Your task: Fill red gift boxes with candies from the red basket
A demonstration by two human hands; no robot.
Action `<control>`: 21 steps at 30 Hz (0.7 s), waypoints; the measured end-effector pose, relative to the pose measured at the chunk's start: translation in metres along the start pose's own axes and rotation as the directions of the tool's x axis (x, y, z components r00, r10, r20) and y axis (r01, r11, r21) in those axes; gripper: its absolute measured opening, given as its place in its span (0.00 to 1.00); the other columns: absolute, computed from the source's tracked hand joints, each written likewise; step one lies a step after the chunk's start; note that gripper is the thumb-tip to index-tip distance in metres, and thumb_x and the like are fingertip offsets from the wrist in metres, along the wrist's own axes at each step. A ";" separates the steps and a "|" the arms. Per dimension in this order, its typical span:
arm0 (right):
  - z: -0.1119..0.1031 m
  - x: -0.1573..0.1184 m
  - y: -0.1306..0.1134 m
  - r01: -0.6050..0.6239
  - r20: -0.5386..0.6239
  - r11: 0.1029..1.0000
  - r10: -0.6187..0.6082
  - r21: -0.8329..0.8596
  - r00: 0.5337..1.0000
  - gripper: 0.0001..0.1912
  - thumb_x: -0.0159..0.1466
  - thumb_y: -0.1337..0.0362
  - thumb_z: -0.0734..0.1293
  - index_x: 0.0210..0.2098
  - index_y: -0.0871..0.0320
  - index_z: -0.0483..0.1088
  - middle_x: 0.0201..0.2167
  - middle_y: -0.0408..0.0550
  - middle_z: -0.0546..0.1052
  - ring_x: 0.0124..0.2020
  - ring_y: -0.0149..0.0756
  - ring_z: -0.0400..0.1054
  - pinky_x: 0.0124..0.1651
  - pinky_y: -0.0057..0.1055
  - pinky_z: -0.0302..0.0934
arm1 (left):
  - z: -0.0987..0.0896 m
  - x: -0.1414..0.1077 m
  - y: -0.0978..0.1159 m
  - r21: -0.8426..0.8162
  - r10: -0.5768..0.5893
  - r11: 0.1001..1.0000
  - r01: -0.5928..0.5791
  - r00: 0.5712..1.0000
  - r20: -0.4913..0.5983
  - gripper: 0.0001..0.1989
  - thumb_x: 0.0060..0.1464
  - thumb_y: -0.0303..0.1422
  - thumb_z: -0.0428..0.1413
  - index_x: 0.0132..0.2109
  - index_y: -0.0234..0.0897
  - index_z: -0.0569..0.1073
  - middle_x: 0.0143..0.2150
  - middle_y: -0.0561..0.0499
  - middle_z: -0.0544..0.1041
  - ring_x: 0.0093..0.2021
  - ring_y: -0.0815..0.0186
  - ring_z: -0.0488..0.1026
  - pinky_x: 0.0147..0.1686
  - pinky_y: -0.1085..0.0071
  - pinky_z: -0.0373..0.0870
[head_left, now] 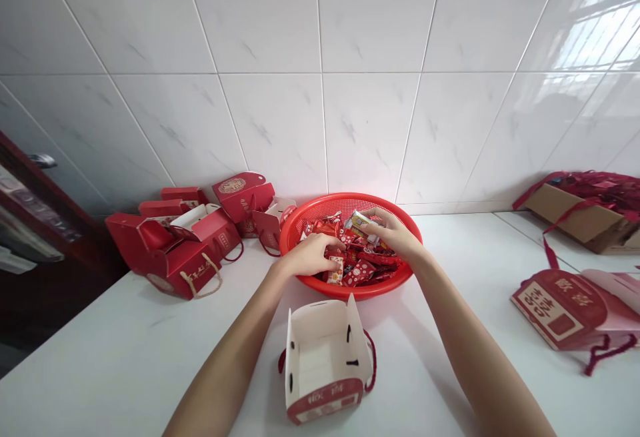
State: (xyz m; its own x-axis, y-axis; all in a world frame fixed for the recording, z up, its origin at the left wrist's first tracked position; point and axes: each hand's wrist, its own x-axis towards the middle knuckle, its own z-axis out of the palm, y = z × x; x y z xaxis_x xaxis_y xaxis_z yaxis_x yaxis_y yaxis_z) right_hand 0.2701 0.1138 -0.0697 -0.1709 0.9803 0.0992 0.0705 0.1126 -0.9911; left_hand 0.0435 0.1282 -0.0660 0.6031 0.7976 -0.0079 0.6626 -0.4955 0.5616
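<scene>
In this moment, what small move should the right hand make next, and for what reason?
Probably it should lift the yellow packet over the basket rim toward the near box: the right hand holds that packet between thumb and fingers, and the box stands just in front of the basket, its top open.

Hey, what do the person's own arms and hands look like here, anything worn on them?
Both the left forearm and right forearm look slim and bare, with no sleeves in view. The left hand and right hand are ungloved; no watch or bracelet shows at either wrist.
</scene>
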 end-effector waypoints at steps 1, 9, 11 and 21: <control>0.000 0.001 0.001 0.003 -0.007 1.000 -0.003 -0.003 1.000 0.16 0.58 0.55 0.73 0.43 0.54 0.72 0.31 0.42 0.77 0.28 0.33 0.70 0.31 0.29 0.67 | -0.001 0.000 -0.002 -0.069 0.016 0.997 -0.017 1.000 -0.016 0.23 0.47 0.30 0.63 0.52 0.36 0.82 0.55 0.43 0.83 0.56 0.49 0.79 0.57 0.61 0.72; -0.003 0.003 0.005 0.011 -0.017 0.995 -0.010 0.103 1.000 0.13 0.60 0.52 0.72 0.38 0.54 0.77 0.34 0.44 0.78 0.30 0.32 0.69 0.32 0.28 0.63 | -0.004 0.001 -0.014 -0.629 -0.060 0.768 -0.120 0.964 -0.257 0.22 0.41 0.39 0.71 0.44 0.34 0.83 0.45 0.43 0.85 0.46 0.52 0.81 0.52 0.57 0.75; -0.004 0.003 0.005 -0.002 -0.036 0.992 0.006 0.125 0.999 0.16 0.59 0.51 0.73 0.40 0.55 0.77 0.33 0.44 0.78 0.28 0.31 0.68 0.29 0.27 0.61 | -0.004 0.001 -0.013 -0.711 -0.111 0.689 -0.142 0.948 -0.297 0.21 0.38 0.39 0.72 0.41 0.35 0.82 0.42 0.47 0.84 0.42 0.57 0.80 0.49 0.59 0.76; -0.002 0.002 0.002 -0.084 -0.071 0.995 0.080 -0.052 0.994 0.17 0.62 0.49 0.70 0.41 0.56 0.75 0.27 0.46 0.76 0.25 0.34 0.69 0.28 0.31 0.67 | -0.002 0.002 -0.010 -0.784 -0.144 0.608 -0.123 0.955 -0.261 0.20 0.38 0.36 0.72 0.39 0.36 0.77 0.32 0.55 0.78 0.34 0.67 0.76 0.38 0.69 0.75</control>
State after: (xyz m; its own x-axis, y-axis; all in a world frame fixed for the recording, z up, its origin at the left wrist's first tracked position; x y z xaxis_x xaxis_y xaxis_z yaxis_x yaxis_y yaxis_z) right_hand 0.2724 0.1160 -0.0714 -0.0946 0.9952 0.0257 0.1360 0.0385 -0.9900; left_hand 0.0372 0.1356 -0.0696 0.3644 0.9224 0.1277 -0.0193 -0.1297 0.9914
